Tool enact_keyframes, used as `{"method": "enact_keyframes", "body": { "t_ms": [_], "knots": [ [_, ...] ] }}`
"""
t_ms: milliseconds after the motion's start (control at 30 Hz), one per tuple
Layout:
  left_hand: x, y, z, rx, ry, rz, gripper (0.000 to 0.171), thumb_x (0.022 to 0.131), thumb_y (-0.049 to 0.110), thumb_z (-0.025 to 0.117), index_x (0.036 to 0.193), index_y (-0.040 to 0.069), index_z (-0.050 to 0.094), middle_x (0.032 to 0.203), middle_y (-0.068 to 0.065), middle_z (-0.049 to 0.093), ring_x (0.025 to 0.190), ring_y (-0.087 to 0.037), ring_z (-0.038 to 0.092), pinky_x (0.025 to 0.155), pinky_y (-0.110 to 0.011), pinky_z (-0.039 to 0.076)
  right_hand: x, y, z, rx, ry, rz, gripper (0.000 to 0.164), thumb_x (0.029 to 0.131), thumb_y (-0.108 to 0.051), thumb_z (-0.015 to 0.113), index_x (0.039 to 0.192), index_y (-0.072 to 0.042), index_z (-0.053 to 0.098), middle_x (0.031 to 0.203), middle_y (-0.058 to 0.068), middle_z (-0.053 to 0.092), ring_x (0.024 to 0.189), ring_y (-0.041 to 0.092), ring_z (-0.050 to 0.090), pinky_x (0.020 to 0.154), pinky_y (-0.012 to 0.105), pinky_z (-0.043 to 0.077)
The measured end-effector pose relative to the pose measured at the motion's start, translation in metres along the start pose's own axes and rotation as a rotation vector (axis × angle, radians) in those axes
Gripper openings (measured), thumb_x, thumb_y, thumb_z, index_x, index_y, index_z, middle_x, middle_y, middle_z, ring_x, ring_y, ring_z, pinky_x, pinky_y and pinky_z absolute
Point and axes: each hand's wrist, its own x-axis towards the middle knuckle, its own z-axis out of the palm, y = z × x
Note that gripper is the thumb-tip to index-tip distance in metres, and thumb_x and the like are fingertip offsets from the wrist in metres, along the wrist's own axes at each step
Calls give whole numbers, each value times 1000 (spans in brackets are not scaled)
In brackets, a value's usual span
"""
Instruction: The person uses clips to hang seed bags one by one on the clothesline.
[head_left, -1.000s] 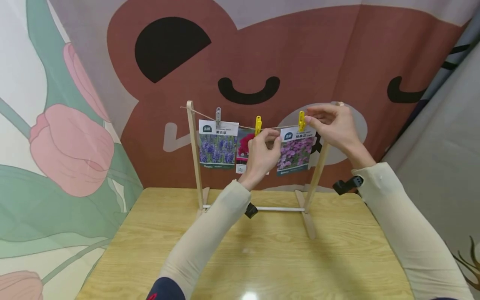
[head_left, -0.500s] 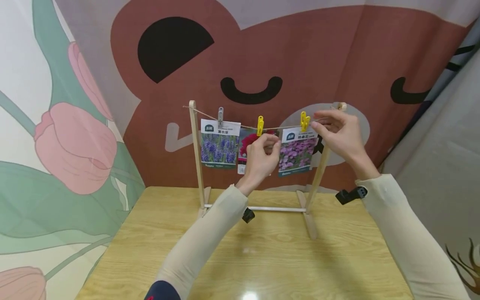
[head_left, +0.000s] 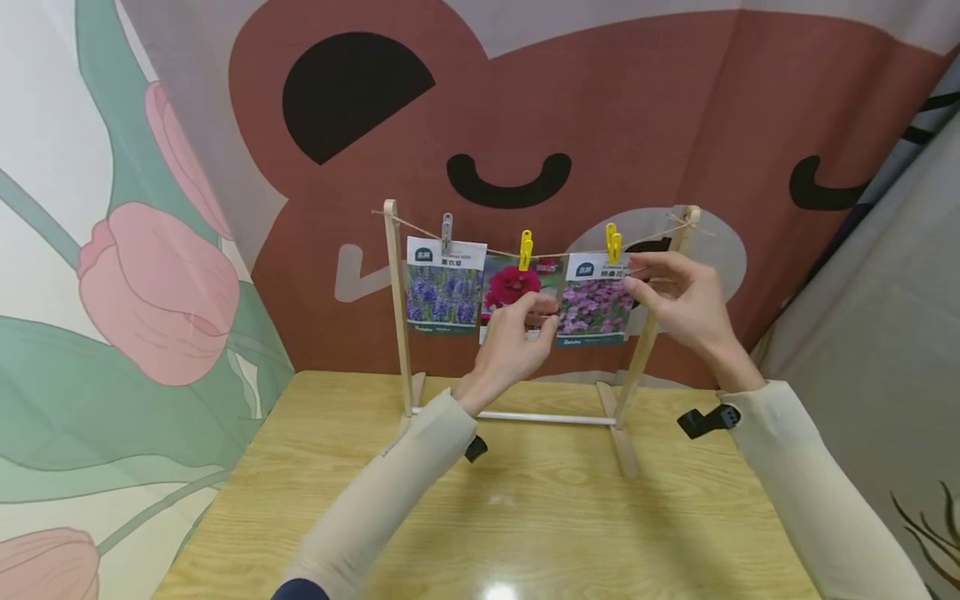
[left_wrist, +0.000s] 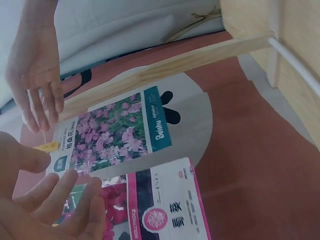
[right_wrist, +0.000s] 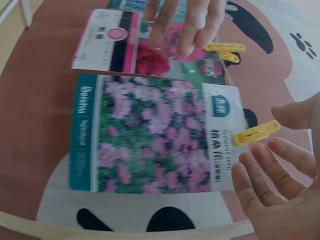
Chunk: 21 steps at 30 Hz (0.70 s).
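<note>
Three flower seed packets hang from a string: a lavender packet (head_left: 446,287) under a grey clothespin (head_left: 447,233), a red-flower packet (head_left: 513,283) under one yellow clothespin (head_left: 526,250), and a pink-flower packet (right_wrist: 155,135) under another yellow clothespin (right_wrist: 257,133). My left hand (head_left: 514,340) is in front of the red-flower packet, covering its lower part, fingers loosely bent around nothing. At the pink-flower packet's right edge is my right hand (head_left: 686,308), its fingers relaxed and apart from the thumb. In the right wrist view, the clothespin shows beside that thumb, not pinched; contact with the packet is unclear.
The string (head_left: 570,254) is tied between the posts of a wooden stand (head_left: 400,308), with a white crossbar (head_left: 540,417) low down. The stand is on a wood-grain table (head_left: 525,517). Behind hangs a printed cloth (head_left: 615,92), and a grey curtain (head_left: 870,317) is at the right.
My right hand has come off the right-hand yellow clothespin and moved lower, beside the pink-flower packet. The left hand has dropped lower, uncovering more of the red-flower packet.
</note>
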Motion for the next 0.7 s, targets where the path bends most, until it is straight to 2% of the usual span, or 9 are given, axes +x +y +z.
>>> {"method": "enact_keyframes", "body": {
  "t_ms": [167, 333, 433, 500, 567, 633, 700],
  "knots": [
    [-16, -5, -10, 119, -41, 15, 32, 108, 25, 63, 137, 13, 69, 132, -5, 75, 113, -23, 74, 90, -42, 62, -18, 9, 4, -25, -28, -10, 40, 96, -14, 81, 135, -6, 72, 128, 17, 72, 107, 2, 66, 90, 11, 52],
    [-31, -16, -20, 237, -48, 28, 35, 108, 27, 64, 141, 16, 67, 136, -3, 73, 117, -24, 72, 90, -45, 62, -33, 26, 6, -84, -31, -72, 40, 94, -13, 82, 132, -4, 73, 128, 13, 73, 111, -2, 63, 94, 11, 51],
    [-40, -25, -26, 284, -49, 20, 39, 109, 33, 61, 145, 17, 66, 140, -2, 72, 120, -27, 72, 89, -48, 61, -44, 37, 6, -144, -24, -99, 42, 92, -14, 84, 131, -5, 74, 129, 11, 73, 113, 8, 66, 92, 12, 49],
    [-47, -33, -31, 304, -48, 6, 42, 110, 37, 59, 146, 17, 65, 142, -3, 70, 121, -28, 71, 91, -49, 61, -54, 45, 6, -186, -32, -112, 45, 91, -16, 85, 133, -6, 73, 132, 11, 72, 117, 22, 66, 95, 22, 51],
    [-55, -40, -37, 328, -45, -12, 46, 110, 42, 56, 148, 18, 64, 145, -3, 69, 125, -29, 70, 94, -51, 60, -64, 51, 5, -210, -51, -108, 49, 90, -19, 85, 136, -7, 72, 136, 13, 70, 123, 35, 64, 103, 40, 52],
    [-62, -48, -43, 356, -40, -32, 50, 110, 46, 55, 150, 17, 62, 149, -3, 66, 129, -30, 68, 99, -54, 58, -74, 58, 4, -232, -81, -86, 54, 90, -22, 86, 140, -8, 69, 140, 15, 67, 129, 41, 61, 105, 60, 49],
    [-69, -55, -50, 385, -39, -44, 55, 109, 50, 53, 152, 16, 60, 153, -5, 62, 136, -32, 63, 108, -58, 53, -82, 65, 1, -257, -113, -54, 59, 90, -27, 86, 143, -8, 67, 145, 18, 63, 134, 46, 57, 106, 73, 43]
  ]
}}
